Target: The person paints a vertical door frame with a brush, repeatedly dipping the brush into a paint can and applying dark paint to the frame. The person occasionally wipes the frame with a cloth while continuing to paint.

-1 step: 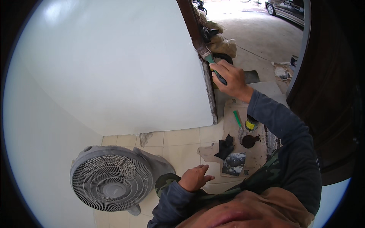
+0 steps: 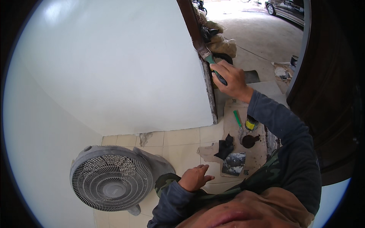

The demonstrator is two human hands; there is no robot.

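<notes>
My right hand [image 2: 231, 80] is closed round the green and black handle of a paintbrush [image 2: 210, 59]. The brush's tip rests against the wooden door frame [image 2: 194, 32] at the edge of the white wall. Above the brush the frame is dark brown; below, its strip looks rough and patchy. My left hand [image 2: 194, 178] hangs empty near my knee in camouflage trousers, thumb and forefinger apart. On a cardboard sheet [image 2: 230, 108] by the doorway lie a green-handled tool [image 2: 237, 118], a can with a yellow label [image 2: 251, 123] and a round dark brown lid or dish [image 2: 249, 141].
A grey fan [image 2: 112, 178] stands on the tiled floor [image 2: 182, 146] at the left. A black cloth or sheet piece [image 2: 225, 147] lies by the cardboard. Sacks [image 2: 222, 46] lean outside the frame. A dark door [image 2: 327, 95] stands at the right; a car [image 2: 287, 9] is parked beyond.
</notes>
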